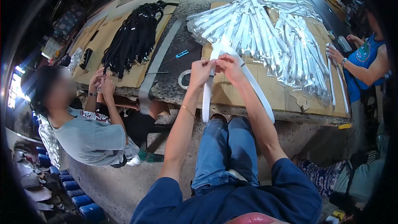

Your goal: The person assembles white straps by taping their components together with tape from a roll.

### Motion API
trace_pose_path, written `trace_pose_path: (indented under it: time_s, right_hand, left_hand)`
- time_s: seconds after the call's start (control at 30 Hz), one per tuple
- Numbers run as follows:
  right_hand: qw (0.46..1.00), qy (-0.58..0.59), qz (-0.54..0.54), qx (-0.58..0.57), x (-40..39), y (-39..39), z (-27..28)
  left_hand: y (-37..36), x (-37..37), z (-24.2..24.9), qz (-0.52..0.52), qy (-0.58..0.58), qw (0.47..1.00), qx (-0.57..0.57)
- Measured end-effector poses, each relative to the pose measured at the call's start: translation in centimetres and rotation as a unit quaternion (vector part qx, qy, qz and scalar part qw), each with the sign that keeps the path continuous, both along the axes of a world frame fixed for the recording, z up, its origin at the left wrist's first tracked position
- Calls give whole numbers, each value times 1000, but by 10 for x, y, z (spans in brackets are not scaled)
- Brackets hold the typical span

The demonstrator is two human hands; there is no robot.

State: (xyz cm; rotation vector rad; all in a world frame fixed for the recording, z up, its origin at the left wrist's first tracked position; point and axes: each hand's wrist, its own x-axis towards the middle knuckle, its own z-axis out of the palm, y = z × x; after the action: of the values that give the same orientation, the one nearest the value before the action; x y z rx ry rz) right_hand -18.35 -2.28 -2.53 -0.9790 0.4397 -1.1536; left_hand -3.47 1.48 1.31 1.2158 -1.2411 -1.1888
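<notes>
A long white strap [254, 82] is looped between my two hands, above the table's front edge. My left hand [201, 74] is closed with its fingertips pinching the strap, and one end hangs down below it. Close beside it, my right hand [231, 69] pinches the strap too, its fingertips nearly touching the left ones. A dark band shows on the strap near each hand. Just beyond my hands lies a fanned pile of white straps in clear plastic sleeves [244, 27]. What my fingertips cover is hidden.
Black straps [134, 37] lie heaped on cardboard at left. A tape roll [184, 79] and a blue-handled tool [181, 54] lie on the table [169, 93]. A seated person [93, 128] works at left; another person [367, 64] handles white straps at right.
</notes>
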Motion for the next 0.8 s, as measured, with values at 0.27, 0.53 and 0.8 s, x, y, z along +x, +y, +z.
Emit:
trace_pose_path:
  time_s: [0.27, 0.53, 0.8]
  right_hand:
    - [918, 385, -94, 1, -59, -5, 63]
    - [976, 182, 109, 49, -40, -24, 61]
    - [937, 292, 46, -185, -34, 0, 80]
  left_hand:
    - [22, 7, 23, -45, -22, 999, 14]
    - [44, 2, 35, -67, -5, 998, -9]
    - [30, -4, 51, -51, -30, 998, 10]
